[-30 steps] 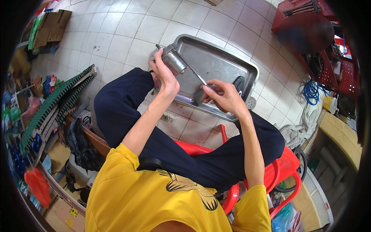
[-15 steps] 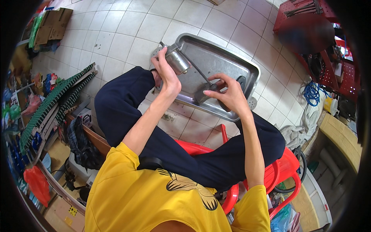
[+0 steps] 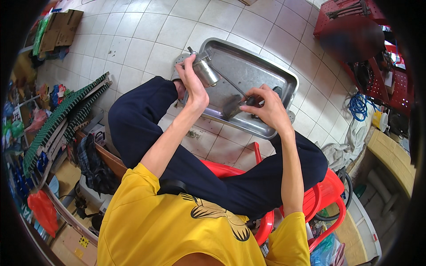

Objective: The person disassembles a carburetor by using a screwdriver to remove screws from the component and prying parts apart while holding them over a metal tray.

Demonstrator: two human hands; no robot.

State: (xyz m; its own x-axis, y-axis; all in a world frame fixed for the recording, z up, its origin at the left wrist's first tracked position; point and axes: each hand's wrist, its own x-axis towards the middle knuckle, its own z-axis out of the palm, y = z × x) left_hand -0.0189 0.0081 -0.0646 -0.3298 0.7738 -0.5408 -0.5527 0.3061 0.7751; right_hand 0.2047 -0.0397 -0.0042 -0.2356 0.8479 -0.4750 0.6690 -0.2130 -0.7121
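My left hand (image 3: pixel 193 84) is wrapped round a silver metal motor-like cylinder (image 3: pixel 205 73) with a short shaft at its upper end. It holds this cylinder over the left part of a grey metal tray (image 3: pixel 266 62). My right hand (image 3: pixel 268 108) pinches the dark handle end of a screwdriver (image 3: pixel 230 83), whose thin shaft slants up and left to the cylinder. Whether the tip touches it, I cannot tell. A dark block-shaped part (image 3: pixel 231 106) is in the tray just left of my right fingertips. Another black part (image 3: pixel 277 91) shows behind that hand.
The tray is on a white tiled floor (image 3: pixel 177 31) between my legs. A red plastic chair (image 3: pixel 326 190) is beneath me. Green-black striped strips (image 3: pixel 66 119) lean at the left. At the right are a red pegboard rack (image 3: pixel 377 84) and a coiled blue hose (image 3: pixel 357 106).
The cylinder in my left hand has shifted slightly right and turned a little. My right hand has moved a little right with the screwdriver's handle end, away from the dark block.
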